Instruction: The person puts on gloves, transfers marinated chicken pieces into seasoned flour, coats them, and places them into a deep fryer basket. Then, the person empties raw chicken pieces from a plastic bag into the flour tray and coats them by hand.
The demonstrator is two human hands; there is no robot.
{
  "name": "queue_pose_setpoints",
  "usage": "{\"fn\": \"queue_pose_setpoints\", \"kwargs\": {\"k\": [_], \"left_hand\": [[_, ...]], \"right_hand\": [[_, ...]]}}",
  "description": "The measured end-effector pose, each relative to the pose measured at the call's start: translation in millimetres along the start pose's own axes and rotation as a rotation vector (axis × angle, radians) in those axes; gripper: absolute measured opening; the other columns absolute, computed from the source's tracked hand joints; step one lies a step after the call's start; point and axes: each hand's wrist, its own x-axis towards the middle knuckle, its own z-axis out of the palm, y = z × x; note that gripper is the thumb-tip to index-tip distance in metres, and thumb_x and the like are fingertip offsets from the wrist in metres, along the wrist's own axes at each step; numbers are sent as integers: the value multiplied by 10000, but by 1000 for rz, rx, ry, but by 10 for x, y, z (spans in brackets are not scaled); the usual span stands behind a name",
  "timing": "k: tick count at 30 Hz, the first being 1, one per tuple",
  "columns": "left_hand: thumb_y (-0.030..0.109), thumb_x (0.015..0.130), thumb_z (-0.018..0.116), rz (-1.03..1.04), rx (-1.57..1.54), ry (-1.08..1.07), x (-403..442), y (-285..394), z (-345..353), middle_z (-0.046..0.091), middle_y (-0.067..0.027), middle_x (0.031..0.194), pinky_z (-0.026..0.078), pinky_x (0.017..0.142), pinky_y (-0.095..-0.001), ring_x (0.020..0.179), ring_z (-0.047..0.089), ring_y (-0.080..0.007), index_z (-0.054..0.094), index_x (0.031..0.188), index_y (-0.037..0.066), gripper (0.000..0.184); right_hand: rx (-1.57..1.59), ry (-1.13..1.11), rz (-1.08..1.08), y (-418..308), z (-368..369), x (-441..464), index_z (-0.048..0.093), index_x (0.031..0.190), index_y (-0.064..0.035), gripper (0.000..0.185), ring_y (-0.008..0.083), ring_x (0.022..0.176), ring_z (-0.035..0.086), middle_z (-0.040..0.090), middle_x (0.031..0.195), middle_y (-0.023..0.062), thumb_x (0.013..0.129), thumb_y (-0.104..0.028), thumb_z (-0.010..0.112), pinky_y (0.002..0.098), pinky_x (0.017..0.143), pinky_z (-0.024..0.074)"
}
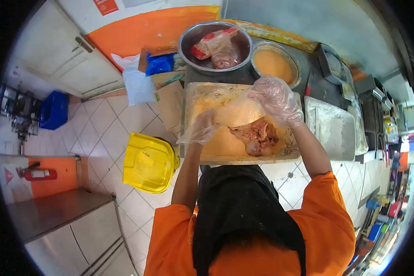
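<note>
"Two hands over one tray, and you look tense. What's your right hand doing?"

"Its fingers are curled nearly shut, under the thin glove, pinching clear plastic film. From the head view, that film spans towards my left hand. I can't tell how far those fingers are open, or whether they grip it."

"And the meat pieces?"

"Bunched in the tray, towards my body and right of its middle, lying on orange powder."

"So what could go wrong?"

"Film first. If I tug unevenly, it might catch the pieces or flick powder over the rim nearest my apron. The loose plastic about my left wrist could trail in the powder too, simply because it hangs so wide."

"Anything beyond the tray?"

"The smaller steel bowl of orange mix sits on the tabletop, just past my right hand. A quick reach outward could knock it and slop some over."

"What about the meat itself?"

"It's heaped, so pieces could shield one another and take powder unevenly. Slick surfaces might also slide through thin plastic if I grab carelessly."
</note>
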Motion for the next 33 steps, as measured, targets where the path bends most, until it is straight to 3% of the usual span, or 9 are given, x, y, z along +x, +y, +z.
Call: {"fn": "queue_pose_setpoints", "kwargs": {"k": [2, 4, 7, 10, 13, 16, 22, 25, 33], "left_hand": [[157, 722, 758, 112, 206, -14, 97, -45, 22, 656, -181, 888, 500, 759, -423, 834, 640, -354, 633, 1048, 18, 376], [175, 743, 742, 325, 473, 43, 187, -92, 48, 643, -159, 822, 511, 746, -425, 783, 628, -373, 656, 997, 29, 306], [191, 757, 717, 270, 370, -163, 479, 464, -116, 639, -163, 875, 502, 740, -443, 817, 616, -376, 631, 948, 29, 265], [212, 759, 704, 545, 404, -16, 729, 786, -32, 631, -160, 925, 496, 740, -461, 882, 609, -376, 604, 931, 38, 265], [161, 741, 745, 564, 563, -199, 900, 1491, -23, 620, -173, 807, 474, 661, -421, 750, 610, -348, 624, 928, 3, 273], [215, 756, 766, 623, 559, -209, 983, 1540, 78, 630, -131, 842, 495, 676, -403, 750, 621, -323, 628, 970, 43, 306], [316, 791, 770, 599, 538, -194, 925, 1477, 215, 621, -74, 1043, 513, 812, -400, 920, 620, -297, 619, 1087, 132, 380], [302, 791, 770, 538, 525, -229, 925, 1444, 258, 612, -91, 1067, 492, 848, -421, 1000, 596, -295, 624, 1102, 127, 386], [302, 820, 693, 521, 643, -341, 915, 1723, 208, 622, -108, 1044, 484, 813, -453, 985, 601, -333, 623, 1106, 141, 336]], "right_hand": [[-55, 46, 51, 98, -88, -201, 741, 831, -79, 94, 265, 854, 652, 695, 851, 85, 809, -167, 717, 376, 778, 529], [129, 46, 328, 463, -1, -599, 739, 868, -67, 111, 232, 825, 663, 706, 858, 80, 829, -169, 720, 353, 768, 528], [567, 197, 751, 896, 254, -1243, 724, 919, -37, 121, 131, 815, 650, 716, 879, 48, 897, -150, 686, 297, 751, 522], [878, 362, 1012, 934, 393, -1563, 709, 952, -49, 105, 110, 848, 625, 693, 886, 20, 921, -139, 664, 271, 777, 508], [895, 498, 1041, 940, 586, -1710, 724, 924, -57, 127, 88, 843, 616, 704, 885, -7, 895, -179, 704, 275, 789, 495], [852, 524, 1040, 822, 556, -1774, 727, 978, -51, 181, 84, 861, 610, 706, 913, -2, 897, -211, 706, 273, 806, 489], [898, 518, 979, 850, 524, -1930, 721, 1006, -30, 225, 95, 886, 608, 709, 932, 10, 924, -235, 673, 278, 829, 484], [933, 505, 1023, 870, 518, -1985, 720, 1004, -25, 232, 97, 887, 606, 709, 929, 12, 930, -238, 665, 285, 824, 485], [898, 425, 1081, 760, 590, -1859, 735, 999, -46, 196, 85, 837, 593, 702, 901, 3, 911, -212, 677, 274, 775, 476]]}}
